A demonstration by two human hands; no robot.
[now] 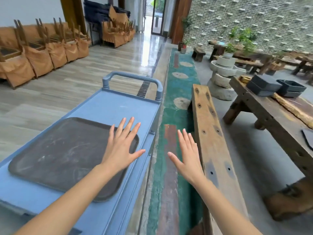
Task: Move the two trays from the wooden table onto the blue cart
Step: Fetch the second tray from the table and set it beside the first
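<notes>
Far to the left of the wooden bench (213, 133), a dark tray (67, 155) is seen lying flat on the top of the blue cart (116, 106), its long axis running along the cart's length, with bare blue surface left between it and the cart handle (133, 78). Over the tray's corner on the bench side, the left hand (122, 148) is held palm-down with fingers spread wide; nothing is gripped, and whether the palm is touching the tray cannot be told. Nearer the bench, the right hand (188, 156) is held the same way, open and empty, fingers fanned, over the green floor strip (179, 85) between cart and bench. Beyond the bench, on its far side from the cart, the wooden table (271, 116) is found, and at the right edge of view a dark, thin-edged slab (307, 138) is lying on it; only a corner is shown, so it can merely be judged to be the second tray. One tray is judged delivered, one left. The coming move is judged to turn on this: the remaining piece lies to the right, across the bench, and it is the right hand that is placed nearer. Dark bins (277, 87) are seen further along the table.
</notes>
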